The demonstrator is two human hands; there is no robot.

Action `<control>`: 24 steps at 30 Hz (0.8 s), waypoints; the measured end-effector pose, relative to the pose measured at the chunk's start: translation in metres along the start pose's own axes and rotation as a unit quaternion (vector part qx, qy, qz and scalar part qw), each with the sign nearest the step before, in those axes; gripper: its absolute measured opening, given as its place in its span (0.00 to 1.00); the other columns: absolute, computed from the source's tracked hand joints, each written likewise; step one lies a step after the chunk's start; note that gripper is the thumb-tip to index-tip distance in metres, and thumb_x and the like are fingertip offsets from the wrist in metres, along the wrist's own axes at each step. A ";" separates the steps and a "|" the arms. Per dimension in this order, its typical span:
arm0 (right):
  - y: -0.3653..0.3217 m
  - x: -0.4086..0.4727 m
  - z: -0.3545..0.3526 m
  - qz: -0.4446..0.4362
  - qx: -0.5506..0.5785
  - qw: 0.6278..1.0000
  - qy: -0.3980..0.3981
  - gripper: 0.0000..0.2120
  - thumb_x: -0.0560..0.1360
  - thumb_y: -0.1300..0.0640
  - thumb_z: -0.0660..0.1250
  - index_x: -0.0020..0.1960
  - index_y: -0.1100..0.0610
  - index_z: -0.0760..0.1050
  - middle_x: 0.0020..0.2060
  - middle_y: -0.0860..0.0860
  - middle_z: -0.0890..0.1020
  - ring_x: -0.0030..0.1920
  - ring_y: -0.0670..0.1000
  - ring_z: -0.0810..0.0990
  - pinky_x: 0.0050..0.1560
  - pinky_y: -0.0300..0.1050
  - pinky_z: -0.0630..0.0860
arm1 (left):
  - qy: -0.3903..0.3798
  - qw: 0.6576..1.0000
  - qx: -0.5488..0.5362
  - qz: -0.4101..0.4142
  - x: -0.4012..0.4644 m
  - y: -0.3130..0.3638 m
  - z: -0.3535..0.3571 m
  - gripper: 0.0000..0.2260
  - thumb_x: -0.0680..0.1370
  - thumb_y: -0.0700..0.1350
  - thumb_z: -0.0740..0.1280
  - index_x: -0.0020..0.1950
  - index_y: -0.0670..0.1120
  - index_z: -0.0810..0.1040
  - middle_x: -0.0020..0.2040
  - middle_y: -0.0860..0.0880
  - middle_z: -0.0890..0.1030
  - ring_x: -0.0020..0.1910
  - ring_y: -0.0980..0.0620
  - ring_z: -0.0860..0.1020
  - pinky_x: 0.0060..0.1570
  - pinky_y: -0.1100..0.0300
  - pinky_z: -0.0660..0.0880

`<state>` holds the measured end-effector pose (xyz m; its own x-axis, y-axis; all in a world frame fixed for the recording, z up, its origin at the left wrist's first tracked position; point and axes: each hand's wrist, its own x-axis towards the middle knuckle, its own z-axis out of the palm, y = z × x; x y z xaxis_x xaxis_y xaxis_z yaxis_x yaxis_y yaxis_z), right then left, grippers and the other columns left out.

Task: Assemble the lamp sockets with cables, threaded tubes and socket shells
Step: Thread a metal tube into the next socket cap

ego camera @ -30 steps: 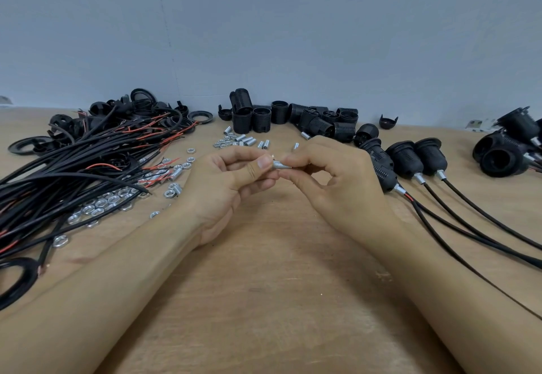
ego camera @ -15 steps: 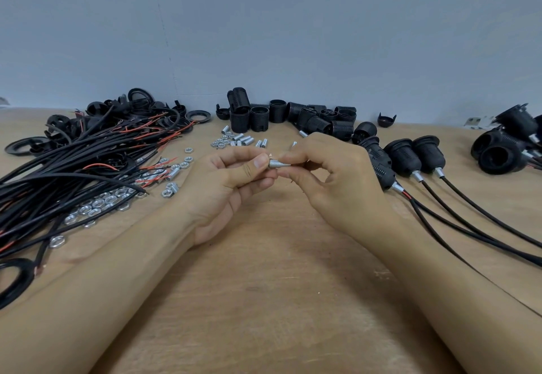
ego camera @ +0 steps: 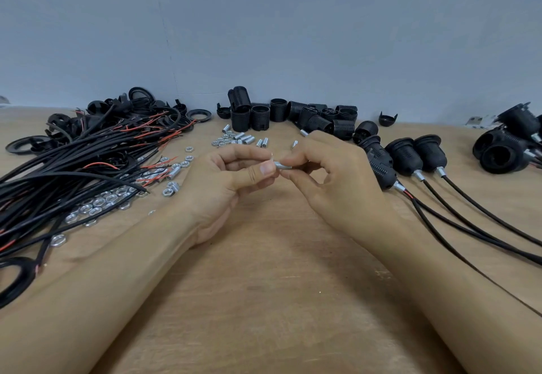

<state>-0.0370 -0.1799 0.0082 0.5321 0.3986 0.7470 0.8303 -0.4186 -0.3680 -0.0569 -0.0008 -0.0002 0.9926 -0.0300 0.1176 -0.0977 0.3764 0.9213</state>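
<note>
Both hands clamped on one threaded tube (ego camera: 283, 165) above the counter (ego camera: 272, 285): left hand (ego camera: 225, 183) pinching one end, right hand (ego camera: 331, 180) the other. Probably light, stiff, slick; best gripped by the threads. Just left of the finished sockets (ego camera: 407, 156).

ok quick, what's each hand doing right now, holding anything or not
Left hand: pinching one end of the threaded tube; whether a nut is on it cannot be told.
Right hand: pinching the tube's other end.
</note>
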 end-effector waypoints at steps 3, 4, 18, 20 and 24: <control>-0.002 -0.002 -0.002 0.047 0.046 0.998 -0.013 0.02 0.73 0.61 0.75 0.46 0.59 0.84 0.37 0.49 0.83 0.37 0.49 0.80 0.38 0.48 0.77 | -0.004 1.000 0.002 -0.001 0.000 -0.001 0.000 0.09 0.62 0.37 0.76 0.41 0.42 0.85 0.41 0.41 0.85 0.42 0.49 0.85 0.44 0.61 0.81; -0.002 -0.003 -0.003 0.065 0.063 0.996 -0.014 0.03 0.73 0.59 0.75 0.47 0.57 0.85 0.37 0.46 0.84 0.36 0.49 0.80 0.38 0.47 0.77 | -0.005 1.000 0.000 -0.002 0.000 -0.001 -0.001 0.08 0.62 0.37 0.75 0.41 0.42 0.85 0.41 0.41 0.85 0.42 0.49 0.85 0.44 0.60 0.81; -0.004 -0.002 0.002 0.195 0.130 0.971 -0.051 0.15 0.76 0.47 0.66 0.43 0.58 0.82 0.30 0.51 0.80 0.30 0.49 0.80 0.33 0.49 0.80 | -0.025 0.999 0.024 0.023 0.000 0.001 -0.002 0.14 0.63 0.34 0.73 0.48 0.40 0.81 0.46 0.45 0.86 0.46 0.52 0.83 0.47 0.61 0.80; -0.004 -0.003 0.003 0.219 0.146 0.962 -0.067 0.14 0.78 0.50 0.65 0.42 0.59 0.81 0.29 0.47 0.80 0.30 0.44 0.79 0.32 0.42 0.79 | -0.029 0.999 0.028 0.029 0.000 0.001 -0.002 0.13 0.62 0.33 0.73 0.45 0.42 0.83 0.46 0.45 0.86 0.47 0.51 0.84 0.47 0.61 0.80; -0.006 -0.002 0.006 0.259 0.178 0.947 -0.072 0.16 0.81 0.51 0.61 0.40 0.57 0.79 0.29 0.47 0.79 0.29 0.46 0.78 0.31 0.42 0.78 | -0.039 0.999 0.013 0.032 -0.001 0.002 0.000 0.14 0.61 0.29 0.71 0.38 0.46 0.85 0.43 0.45 0.86 0.46 0.51 0.84 0.49 0.61 0.80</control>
<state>-0.0422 -0.1736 0.0053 0.8792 0.3324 0.3414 0.4411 -0.2966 -0.8470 -0.0577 0.0001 0.0012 0.9758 -0.0783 0.2041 -0.1639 0.3553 0.9203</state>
